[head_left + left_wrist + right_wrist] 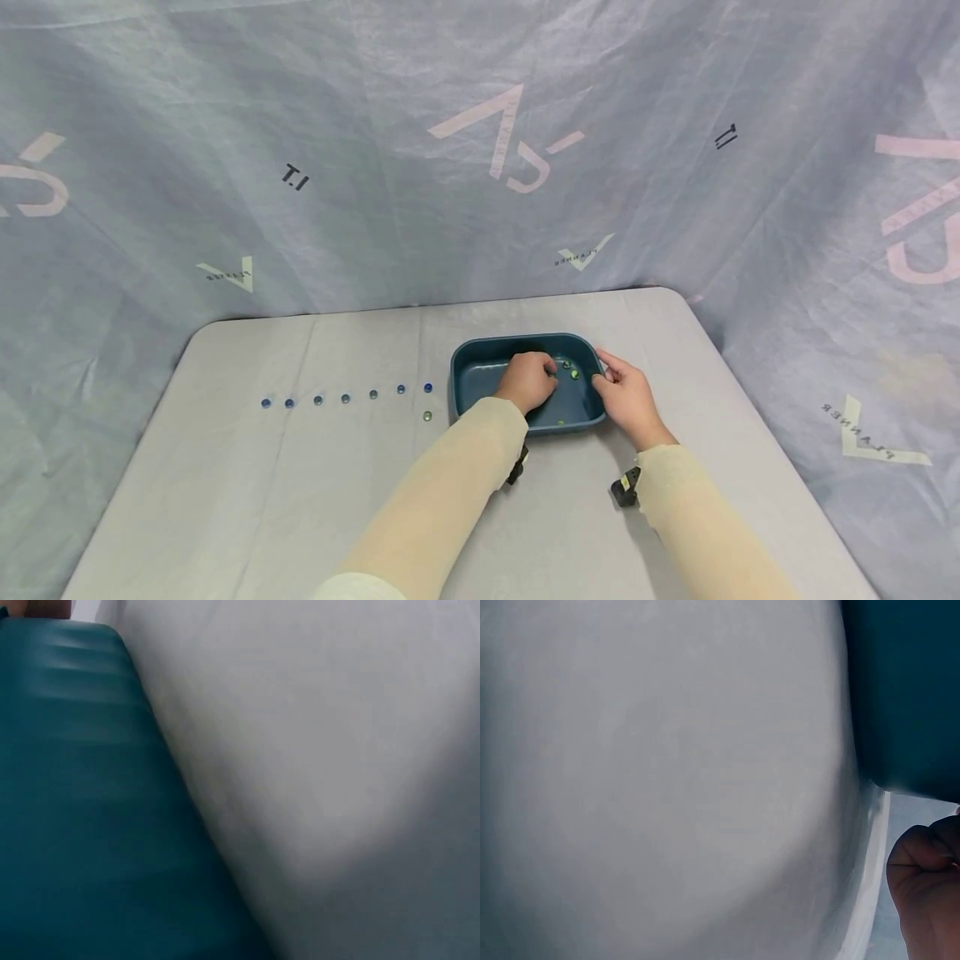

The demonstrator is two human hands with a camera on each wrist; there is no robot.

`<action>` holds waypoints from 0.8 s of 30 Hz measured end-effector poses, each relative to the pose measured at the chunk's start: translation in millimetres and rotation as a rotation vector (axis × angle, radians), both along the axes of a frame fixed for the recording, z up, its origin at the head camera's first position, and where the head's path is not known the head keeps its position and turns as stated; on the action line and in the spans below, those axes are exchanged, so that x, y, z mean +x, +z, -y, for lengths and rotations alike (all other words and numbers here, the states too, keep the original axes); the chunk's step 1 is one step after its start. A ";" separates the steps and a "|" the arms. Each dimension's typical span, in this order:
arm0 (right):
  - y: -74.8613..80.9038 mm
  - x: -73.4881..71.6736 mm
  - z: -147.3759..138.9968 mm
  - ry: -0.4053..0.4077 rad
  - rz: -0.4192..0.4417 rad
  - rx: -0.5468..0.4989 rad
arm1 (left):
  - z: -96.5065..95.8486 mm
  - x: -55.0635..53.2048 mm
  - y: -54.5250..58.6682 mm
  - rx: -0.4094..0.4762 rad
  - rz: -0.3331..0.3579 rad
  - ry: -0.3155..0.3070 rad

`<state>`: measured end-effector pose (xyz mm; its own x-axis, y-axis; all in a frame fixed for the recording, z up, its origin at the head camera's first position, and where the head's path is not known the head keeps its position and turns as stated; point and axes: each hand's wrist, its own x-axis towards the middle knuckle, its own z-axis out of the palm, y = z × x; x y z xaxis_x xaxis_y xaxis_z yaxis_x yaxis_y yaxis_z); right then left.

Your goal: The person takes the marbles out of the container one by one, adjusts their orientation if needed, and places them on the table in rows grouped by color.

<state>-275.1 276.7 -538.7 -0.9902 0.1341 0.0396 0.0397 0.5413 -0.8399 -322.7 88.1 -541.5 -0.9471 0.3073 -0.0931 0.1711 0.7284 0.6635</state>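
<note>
A dark teal rectangular tub (480, 408) sits on the table in the head view. My left hand (527, 381) reaches down inside it, fingers bent close to the bottom; I cannot tell whether a marble is between the fingertips. Just right of those fingertips lie green-tinted glass marbles (575, 375), and another marble (560, 422) is by the tub's near wall. With my right hand (628, 402) I grip the tub's right rim. In the left wrist view the tub's outer wall (90, 787) fills the left side. The right wrist view catches bent fingers under the tub's corner.
Left of the tub, several blue and clear marbles (346, 399) form a spaced row across the table. One greenish marble (427, 416) lies below the row's right end. Grey printed cloth (405, 208) hangs behind and beside the pale covered table (187, 483).
</note>
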 end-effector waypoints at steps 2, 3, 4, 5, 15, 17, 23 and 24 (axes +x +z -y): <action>-0.2 -0.1 0.2 -0.003 -0.002 -0.001 | 0.4 -0.4 0.2 -0.006 0.001 0.001; -0.4 -0.2 0.3 -0.003 -0.002 0.001 | 0.6 -0.5 0.2 -0.009 0.003 0.003; -0.5 -0.2 0.4 -0.002 -0.002 0.002 | 0.7 -0.5 0.3 -0.011 0.006 0.005; -0.5 -0.2 0.4 -0.001 -0.002 0.004 | 0.7 -0.3 0.2 -0.014 0.003 0.006; 0.0 -1.2 1.4 0.000 -0.006 0.015 | 0.5 -2.1 0.5 -0.110 -0.029 -0.034; -0.4 -1.3 1.4 0.000 -0.007 0.016 | 0.2 -1.8 1.2 -0.118 -0.022 -0.031; -2.5 -1.8 0.1 0.001 -0.012 0.009 | -1.7 0.0 3.7 -0.155 -0.004 -0.051; -2.8 -1.8 -0.1 -0.001 -0.012 0.011 | -2.1 0.1 3.9 -0.156 -0.003 -0.057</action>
